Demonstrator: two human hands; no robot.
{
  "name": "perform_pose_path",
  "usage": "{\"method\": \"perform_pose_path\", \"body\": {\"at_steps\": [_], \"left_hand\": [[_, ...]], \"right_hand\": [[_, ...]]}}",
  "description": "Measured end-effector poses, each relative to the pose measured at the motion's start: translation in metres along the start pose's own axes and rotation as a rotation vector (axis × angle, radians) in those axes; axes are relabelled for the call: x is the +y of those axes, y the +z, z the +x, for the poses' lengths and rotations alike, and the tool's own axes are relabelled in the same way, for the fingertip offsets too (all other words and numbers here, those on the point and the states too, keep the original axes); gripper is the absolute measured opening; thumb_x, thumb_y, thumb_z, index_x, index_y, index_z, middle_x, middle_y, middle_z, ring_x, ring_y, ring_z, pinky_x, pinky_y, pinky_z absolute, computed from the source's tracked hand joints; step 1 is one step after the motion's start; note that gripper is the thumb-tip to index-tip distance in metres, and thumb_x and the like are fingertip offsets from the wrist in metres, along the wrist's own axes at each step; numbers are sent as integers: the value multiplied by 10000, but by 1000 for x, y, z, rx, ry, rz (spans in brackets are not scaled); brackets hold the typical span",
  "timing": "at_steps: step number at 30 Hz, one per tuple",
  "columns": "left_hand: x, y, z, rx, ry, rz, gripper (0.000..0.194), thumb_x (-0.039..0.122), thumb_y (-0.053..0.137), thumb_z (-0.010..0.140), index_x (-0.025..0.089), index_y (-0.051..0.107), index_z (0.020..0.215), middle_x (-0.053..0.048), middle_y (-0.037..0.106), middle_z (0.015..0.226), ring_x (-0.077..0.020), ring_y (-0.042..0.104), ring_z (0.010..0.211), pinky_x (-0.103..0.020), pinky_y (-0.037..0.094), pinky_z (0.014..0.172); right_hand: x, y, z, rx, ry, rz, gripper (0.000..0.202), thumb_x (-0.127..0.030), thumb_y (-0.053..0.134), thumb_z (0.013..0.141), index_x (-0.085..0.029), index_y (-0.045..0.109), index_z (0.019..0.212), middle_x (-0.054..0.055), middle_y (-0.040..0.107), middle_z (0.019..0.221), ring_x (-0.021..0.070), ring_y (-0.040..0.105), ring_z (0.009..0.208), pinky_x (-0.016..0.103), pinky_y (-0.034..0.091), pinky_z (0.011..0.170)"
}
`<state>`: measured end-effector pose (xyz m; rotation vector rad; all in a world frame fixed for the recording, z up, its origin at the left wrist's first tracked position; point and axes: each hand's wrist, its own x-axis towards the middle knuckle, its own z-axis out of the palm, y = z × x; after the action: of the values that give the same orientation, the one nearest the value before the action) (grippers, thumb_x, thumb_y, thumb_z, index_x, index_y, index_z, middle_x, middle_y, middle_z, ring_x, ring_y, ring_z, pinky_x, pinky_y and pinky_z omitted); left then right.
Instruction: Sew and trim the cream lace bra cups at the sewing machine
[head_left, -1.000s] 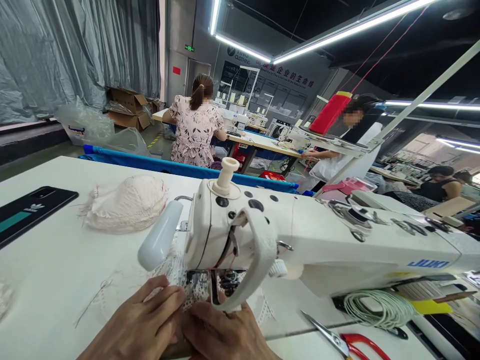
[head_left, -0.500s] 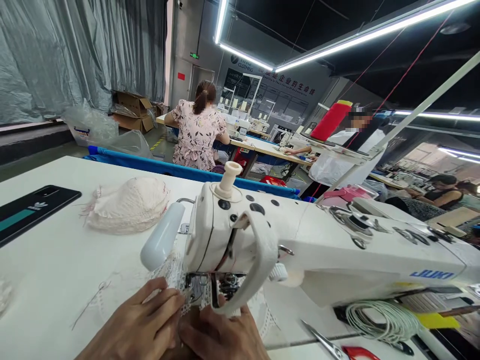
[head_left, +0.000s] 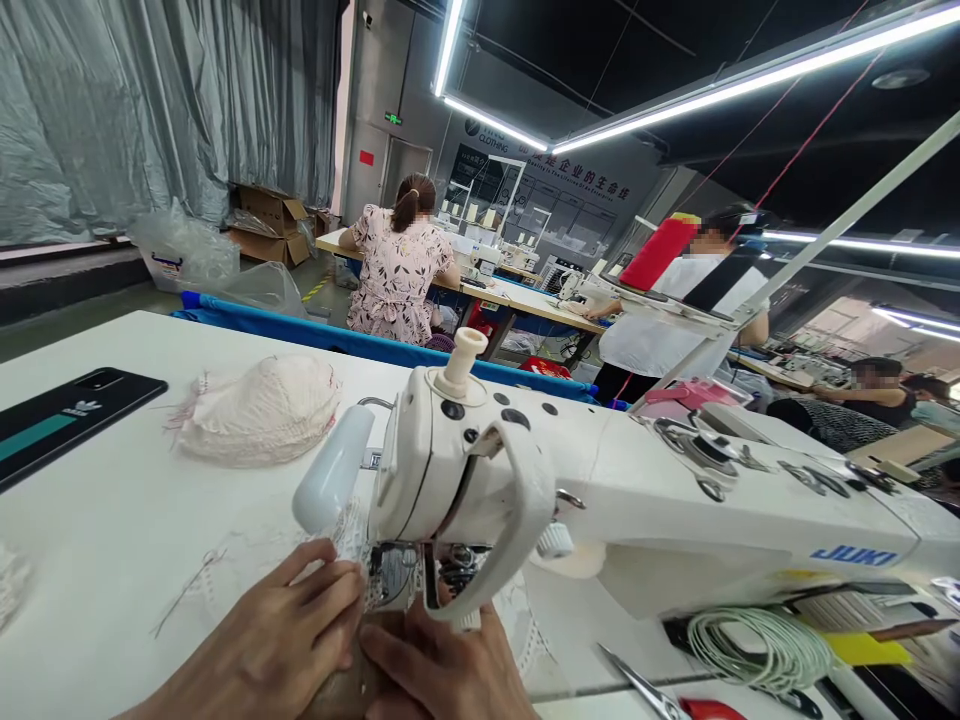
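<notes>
Left hand (head_left: 296, 618) at seven o'clock, on white lace (head_left: 349, 532); right hand (head_left: 461, 660) at six, by sewing machine (head_left: 637, 470). Grips — can't tell.

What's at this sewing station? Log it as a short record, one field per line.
Left hand: on white lace
Right hand: beside the left, partly hidden by a curved white guard
Equipment: white sewing machine marked JUKI
Left of machine: black phone, pale fabric piece
Right of machine: coiled pale cord, scissors
Thread: red cone on a stand

Openwork lace cloth (head_left: 349, 532), glossy sewing machine (head_left: 637, 475)
</notes>
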<state>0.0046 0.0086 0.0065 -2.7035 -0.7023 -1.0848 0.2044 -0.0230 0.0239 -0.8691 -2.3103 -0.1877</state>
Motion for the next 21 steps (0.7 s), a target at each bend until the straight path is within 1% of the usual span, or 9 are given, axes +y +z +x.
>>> {"method": "perform_pose_path", "body": {"at_steps": [3,5,7,9,13,15,17,19,21], "left_hand": [[-6,0,1,26,-6,-1,315,166,402,990,211,594,745,53,656,799,-93,589,790,-260,244,1042],[-11,2,-2,-2,-42,-1,211,182,458,970,217,609,827,49,671,876,-100,607,845,-275,223,1065],[-15,6,-7,-48,-70,0,114,154,525,927,225,614,929,47,671,941,-113,616,876,-296,220,1079],[-18,8,-10,-65,-94,-10,143,129,546,904,230,608,984,40,669,967,-124,616,901,-309,235,1082],[-19,1,-7,-92,-149,-48,102,186,542,923,240,604,984,24,669,1001,-146,605,980,-324,283,1068],[-20,-7,-2,-144,-189,-114,145,212,468,956,242,604,919,26,661,944,-143,619,897,-331,352,1007],[-24,-14,5,-202,-272,-176,265,204,362,978,229,587,842,18,633,852,-148,610,788,-311,448,838],[-32,-16,13,-226,-350,-188,296,188,318,970,213,574,824,0,605,802,-167,600,756,-279,464,676],[-43,-12,22,-216,-374,-170,230,172,362,927,200,576,844,-17,612,825,-182,607,764,-261,454,615]], "right_hand": [[3,2,-1,-52,17,-29,326,-498,481,926,-240,646,1041,17,662,775,191,570,711,320,384,625],[6,2,-3,-70,34,-62,316,-486,540,891,-248,639,1073,31,670,818,209,582,746,332,404,635],[7,2,-3,-87,48,-88,336,-476,555,884,-258,620,1132,45,673,865,223,593,798,339,426,655],[7,3,-4,-80,48,-106,364,-469,548,892,-270,591,1194,56,673,914,229,598,844,348,441,691],[7,3,-5,-67,52,-107,378,-503,512,906,-279,585,1203,58,667,912,232,597,841,357,421,716],[7,-1,-5,-88,61,-114,384,-526,505,904,-275,598,1179,53,660,861,230,590,799,353,394,704],[9,-7,-5,-121,89,-131,364,-526,501,908,-264,618,1132,45,652,824,217,581,766,337,359,685],[14,-14,-6,-140,129,-177,343,-506,452,939,-236,650,1014,34,632,754,190,566,692,321,318,653],[21,-20,-9,-118,174,-276,427,-484,338,984,-205,651,900,21,590,655,165,527,579,322,278,621]]}}
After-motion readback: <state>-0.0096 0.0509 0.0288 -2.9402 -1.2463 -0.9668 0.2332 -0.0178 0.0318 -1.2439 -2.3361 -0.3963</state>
